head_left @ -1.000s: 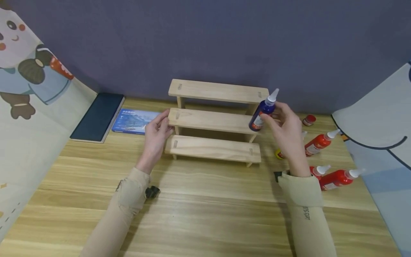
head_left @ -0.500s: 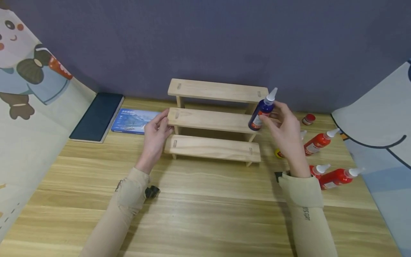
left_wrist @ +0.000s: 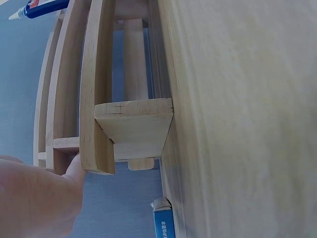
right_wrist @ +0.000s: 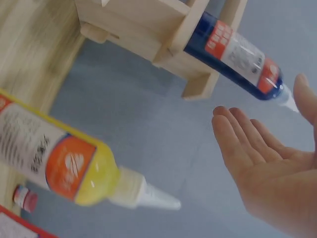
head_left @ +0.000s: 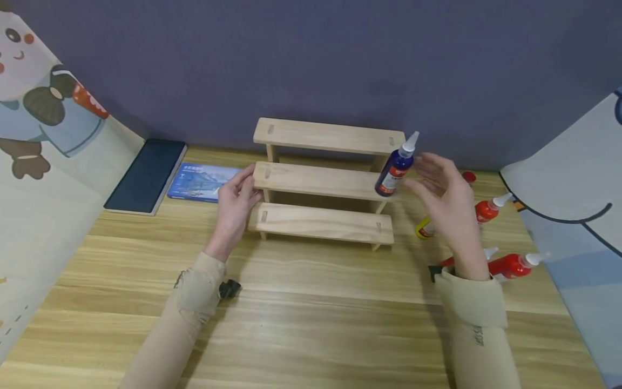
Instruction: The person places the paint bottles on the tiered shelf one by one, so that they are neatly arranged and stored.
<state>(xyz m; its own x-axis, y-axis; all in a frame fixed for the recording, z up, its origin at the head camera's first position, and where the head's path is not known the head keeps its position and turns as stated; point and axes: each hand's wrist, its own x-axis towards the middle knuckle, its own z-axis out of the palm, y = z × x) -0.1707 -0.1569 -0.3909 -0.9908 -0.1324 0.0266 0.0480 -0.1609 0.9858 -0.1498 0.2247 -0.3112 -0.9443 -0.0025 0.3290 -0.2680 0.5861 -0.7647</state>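
A pale wooden three-step display stand (head_left: 320,179) is in the middle of the head view. My left hand (head_left: 234,208) holds the left end of its middle step; in the left wrist view the left hand (left_wrist: 42,196) meets the step ends. A dark blue squeeze bottle (head_left: 394,172) with a white nozzle stands upright at the right end of the middle step. Just right of that bottle is my right hand (head_left: 449,208), apart from it. The right wrist view has the blue bottle (right_wrist: 235,57) beyond the right hand (right_wrist: 272,173), whose fingers are extended around nothing.
On the table's right are a yellow bottle (head_left: 425,228), several red bottles (head_left: 510,266) and a small red-lidded jar (head_left: 469,176). A dark notebook (head_left: 146,175) and a blue box (head_left: 204,181) lie to the left. A dark partition (head_left: 311,59) rises behind the stand.
My right hand has let go of the blue bottle and drawn back to the right, its fingers spreading. The bottle stays on the middle step. My left hand has kept its place.
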